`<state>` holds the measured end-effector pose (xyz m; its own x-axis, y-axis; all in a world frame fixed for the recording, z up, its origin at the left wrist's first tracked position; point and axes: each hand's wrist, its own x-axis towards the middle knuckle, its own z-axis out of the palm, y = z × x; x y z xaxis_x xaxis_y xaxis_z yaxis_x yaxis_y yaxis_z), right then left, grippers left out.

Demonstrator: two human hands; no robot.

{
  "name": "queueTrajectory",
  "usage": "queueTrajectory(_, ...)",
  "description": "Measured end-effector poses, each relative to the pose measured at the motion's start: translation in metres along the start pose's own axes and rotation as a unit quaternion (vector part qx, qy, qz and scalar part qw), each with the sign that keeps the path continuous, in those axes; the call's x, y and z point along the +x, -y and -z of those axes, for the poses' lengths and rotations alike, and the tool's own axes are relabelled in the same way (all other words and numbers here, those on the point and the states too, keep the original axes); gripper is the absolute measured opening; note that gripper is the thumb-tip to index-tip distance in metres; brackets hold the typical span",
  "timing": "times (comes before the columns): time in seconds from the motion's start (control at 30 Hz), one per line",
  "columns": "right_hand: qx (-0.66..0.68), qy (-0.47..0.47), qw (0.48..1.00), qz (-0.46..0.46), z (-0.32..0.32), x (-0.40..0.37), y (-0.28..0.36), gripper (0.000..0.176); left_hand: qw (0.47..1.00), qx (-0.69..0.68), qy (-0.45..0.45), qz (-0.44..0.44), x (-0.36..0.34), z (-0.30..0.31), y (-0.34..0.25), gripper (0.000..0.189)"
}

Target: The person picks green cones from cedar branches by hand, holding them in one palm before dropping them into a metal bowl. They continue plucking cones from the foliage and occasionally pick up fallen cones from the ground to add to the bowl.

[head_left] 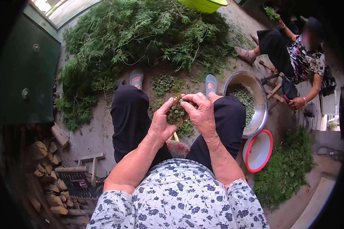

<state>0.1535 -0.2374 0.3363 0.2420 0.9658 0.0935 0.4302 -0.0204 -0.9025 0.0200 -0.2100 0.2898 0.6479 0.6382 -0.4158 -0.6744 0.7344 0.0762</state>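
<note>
My left hand [162,124] and my right hand [200,112] meet above my knees, both closed around a small green sprig with seed cones [176,112]. The fingers of my right hand pinch at its top. Under my hands lie my black trousers and, on the ground between my feet, a small heap of green cones [163,83]. A steel bowl [258,110] holding picked green cones stands just right of my right knee.
A large pile of green conifer branches [141,34] covers the ground ahead. A white basin with a red rim [260,152] and more cuttings [286,168] lie at right. Another person [294,53] sits on a stool at the upper right. Stacked firewood [46,179] is at left.
</note>
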Motion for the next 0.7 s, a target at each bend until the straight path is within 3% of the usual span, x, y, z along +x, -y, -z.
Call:
queueTrajectory(0.1,0.077,0.020,0.995,-0.062,0.008,0.001,-0.002,0.015,1.000,0.009,-0.008,-0.005,-0.001,-0.005,-0.001,0.032)
queueTrajectory(0.13,0.231,0.043,0.959,-0.158,0.015,0.001,-0.008,0.015,1.000,0.009,-0.007,-0.005,-0.001,-0.006,-0.001,0.032)
queueTrajectory(0.17,0.377,0.065,0.890,-0.250,0.019,0.002,-0.011,0.014,1.000,-0.020,-0.003,0.004,-0.001,-0.008,-0.003,0.033)
queueTrajectory(0.2,0.376,0.065,0.890,-0.250,0.019,0.002,-0.008,0.014,0.999,-0.049,0.001,0.014,-0.002,-0.009,-0.003,0.035)
queueTrajectory(0.27,0.572,0.048,0.787,-0.225,0.022,0.002,0.002,0.012,0.998,-0.053,0.016,0.008,-0.001,-0.012,-0.003,0.036)
queueTrajectory(0.33,0.584,0.042,0.779,-0.225,0.026,0.000,0.000,0.009,0.998,-0.056,0.031,0.002,-0.001,-0.013,-0.002,0.037)
queueTrajectory(0.4,0.423,0.057,0.875,-0.227,0.028,-0.003,-0.012,0.009,0.997,-0.072,0.033,-0.001,-0.001,-0.013,-0.002,0.038)
queueTrajectory(0.47,0.313,0.070,0.917,-0.236,0.024,-0.006,-0.006,0.012,0.997,-0.071,0.031,-0.002,-0.001,-0.010,-0.003,0.038)
queueTrajectory(0.5,0.175,0.046,0.978,-0.107,0.019,-0.007,-0.007,0.013,0.997,-0.071,0.029,-0.002,-0.001,-0.010,-0.003,0.038)
queueTrajectory(0.53,0.030,0.021,0.999,0.025,0.014,-0.007,-0.008,0.016,0.997,-0.070,0.030,-0.002,0.000,-0.010,-0.003,0.038)
queueTrajectory(0.7,-0.049,0.013,0.995,0.087,0.005,-0.009,-0.006,0.025,0.998,-0.056,0.037,0.011,0.001,-0.003,-0.003,0.037)
